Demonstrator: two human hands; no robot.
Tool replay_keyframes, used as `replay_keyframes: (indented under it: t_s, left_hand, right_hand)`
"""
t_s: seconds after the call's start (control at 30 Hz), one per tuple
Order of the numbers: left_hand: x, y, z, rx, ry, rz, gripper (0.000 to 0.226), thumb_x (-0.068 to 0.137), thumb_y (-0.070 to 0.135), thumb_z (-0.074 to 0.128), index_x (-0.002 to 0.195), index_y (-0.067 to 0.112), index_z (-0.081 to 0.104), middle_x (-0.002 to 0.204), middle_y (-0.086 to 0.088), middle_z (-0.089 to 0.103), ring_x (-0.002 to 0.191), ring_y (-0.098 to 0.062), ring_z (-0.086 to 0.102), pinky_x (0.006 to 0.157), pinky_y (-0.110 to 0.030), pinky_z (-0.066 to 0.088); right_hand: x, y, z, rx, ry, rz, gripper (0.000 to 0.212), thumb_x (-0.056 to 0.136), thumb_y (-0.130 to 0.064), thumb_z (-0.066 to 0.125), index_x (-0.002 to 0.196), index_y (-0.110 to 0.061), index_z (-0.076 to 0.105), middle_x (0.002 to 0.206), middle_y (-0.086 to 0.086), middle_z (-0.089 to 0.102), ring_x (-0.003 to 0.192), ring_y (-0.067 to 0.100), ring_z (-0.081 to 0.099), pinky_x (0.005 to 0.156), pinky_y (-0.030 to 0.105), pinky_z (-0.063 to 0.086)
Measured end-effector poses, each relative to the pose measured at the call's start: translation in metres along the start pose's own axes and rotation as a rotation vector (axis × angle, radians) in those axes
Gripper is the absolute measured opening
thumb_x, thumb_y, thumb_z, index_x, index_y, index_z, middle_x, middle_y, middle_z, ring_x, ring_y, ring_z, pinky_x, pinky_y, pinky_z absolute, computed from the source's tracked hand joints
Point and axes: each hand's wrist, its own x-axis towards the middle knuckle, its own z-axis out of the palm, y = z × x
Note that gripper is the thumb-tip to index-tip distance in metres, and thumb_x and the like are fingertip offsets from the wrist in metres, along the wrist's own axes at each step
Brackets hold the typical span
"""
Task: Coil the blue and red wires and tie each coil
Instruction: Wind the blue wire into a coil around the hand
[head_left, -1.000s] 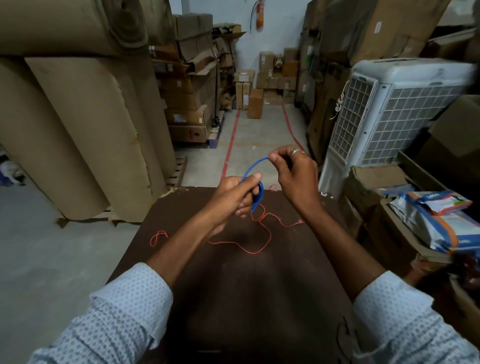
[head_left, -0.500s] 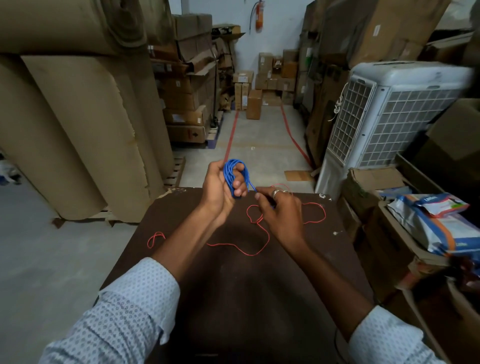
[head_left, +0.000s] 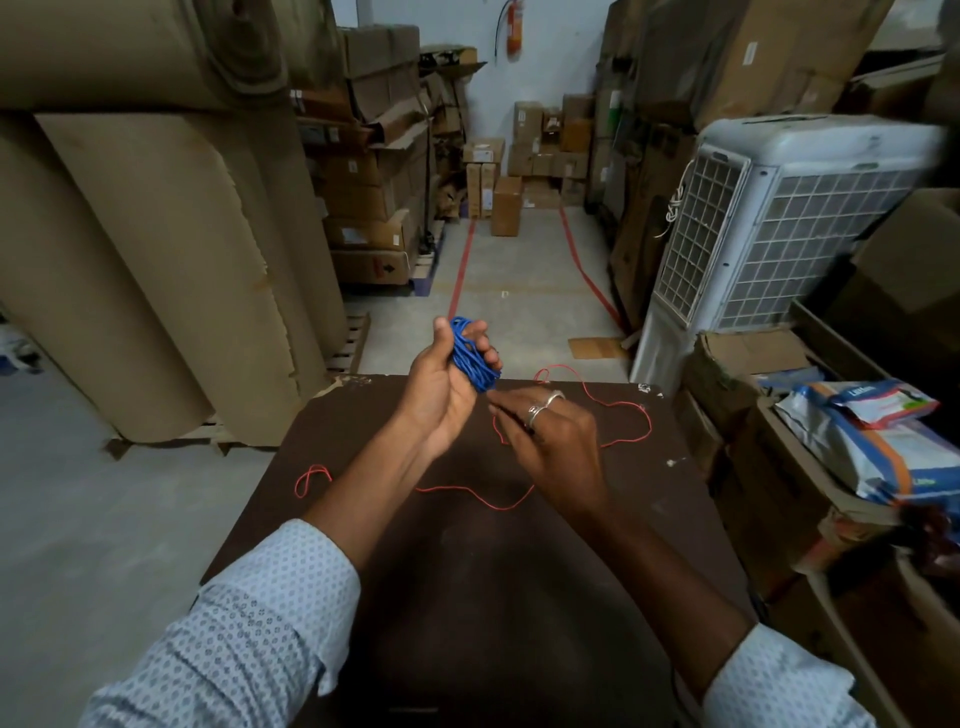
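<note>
My left hand (head_left: 439, 387) is raised over the far edge of the dark brown table (head_left: 467, 613) and grips a small bundle of coiled blue wire (head_left: 471, 357) between thumb and fingers. My right hand (head_left: 553, 441), with two rings on it, sits just below and right of the coil. Its fingers point at the coil's lower end, and whether the fingertips pinch a strand is hidden. The thin red wire (head_left: 470, 491) lies loose on the table in wandering loops, from a small loop at the left to a larger one at the far right.
Big cardboard rolls (head_left: 156, 260) stand left of the table. A white air cooler (head_left: 779, 223) and open cartons holding plastic packets (head_left: 872, 441) crowd the right side. An aisle with red floor lines and stacked boxes (head_left: 506, 202) runs ahead.
The blue wire has gone from one open loop drawn up by my right hand to a tight bundle in my left. My right hand came down to just below the coil.
</note>
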Motion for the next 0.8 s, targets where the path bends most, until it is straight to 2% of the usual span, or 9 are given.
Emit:
replay_keyframes:
  t_s: [0.2,0.4,0.5,0.6,0.7,0.8]
  left_hand:
    - [-0.002,-0.006,0.007,0.018,0.046,0.034,0.049,0.107,0.042,0.034,0.112,-0.001,0.057,0.080,-0.006,0.063,0.073,-0.016,0.064,0.078,-0.028,0.056]
    - [-0.010,-0.012,0.022,0.108,0.061,0.106,0.053,0.108,0.040,0.029,0.125,-0.005,0.050,0.080,-0.013,0.062,0.074,-0.022,0.063,0.076,-0.031,0.056]
    - [-0.012,-0.012,0.028,0.047,0.081,0.096,0.053,0.109,0.040,0.024,0.127,-0.003,0.048,0.081,-0.013,0.059,0.073,-0.020,0.061,0.073,-0.028,0.056]
    - [-0.013,-0.013,0.032,-0.037,0.086,0.061,0.051,0.108,0.042,0.024,0.125,0.000,0.048,0.080,-0.011,0.059,0.069,-0.018,0.059,0.069,-0.025,0.055]
    - [-0.012,-0.013,0.032,-0.099,0.106,0.023,0.050,0.108,0.044,0.024,0.119,0.004,0.052,0.078,-0.007,0.057,0.069,-0.016,0.055,0.071,-0.025,0.050]
    - [-0.010,-0.013,0.030,-0.097,0.114,0.019,0.049,0.107,0.044,0.024,0.114,0.006,0.055,0.076,-0.007,0.055,0.066,-0.016,0.052,0.072,-0.027,0.044]
  right_hand:
    - [0.014,0.002,-0.003,-0.121,0.035,-0.100,0.013,0.091,-0.016,0.074,0.102,-0.013,0.079,0.093,0.002,0.076,0.079,0.022,0.070,0.069,0.036,0.056]
    - [0.019,-0.007,-0.006,-0.244,-0.019,-0.046,0.011,0.093,-0.021,0.067,0.101,-0.019,0.073,0.087,0.001,0.072,0.077,0.023,0.066,0.065,0.038,0.053]
    - [0.017,-0.007,-0.006,-0.209,0.044,0.000,0.010,0.094,-0.018,0.067,0.100,-0.018,0.074,0.092,0.000,0.072,0.081,0.022,0.067,0.068,0.039,0.053]
    - [0.012,-0.006,-0.002,-0.177,0.124,0.053,0.014,0.092,-0.016,0.071,0.104,-0.018,0.077,0.097,0.003,0.069,0.081,0.023,0.067,0.062,0.039,0.053]
    - [0.008,-0.007,0.003,-0.169,0.125,0.071,0.022,0.092,-0.016,0.070,0.113,-0.020,0.076,0.097,0.003,0.067,0.079,0.022,0.065,0.057,0.041,0.053]
    - [0.004,-0.011,0.003,-0.044,0.090,0.147,0.032,0.089,-0.018,0.067,0.120,-0.022,0.073,0.089,0.000,0.059,0.072,0.019,0.058,0.054,0.040,0.052]
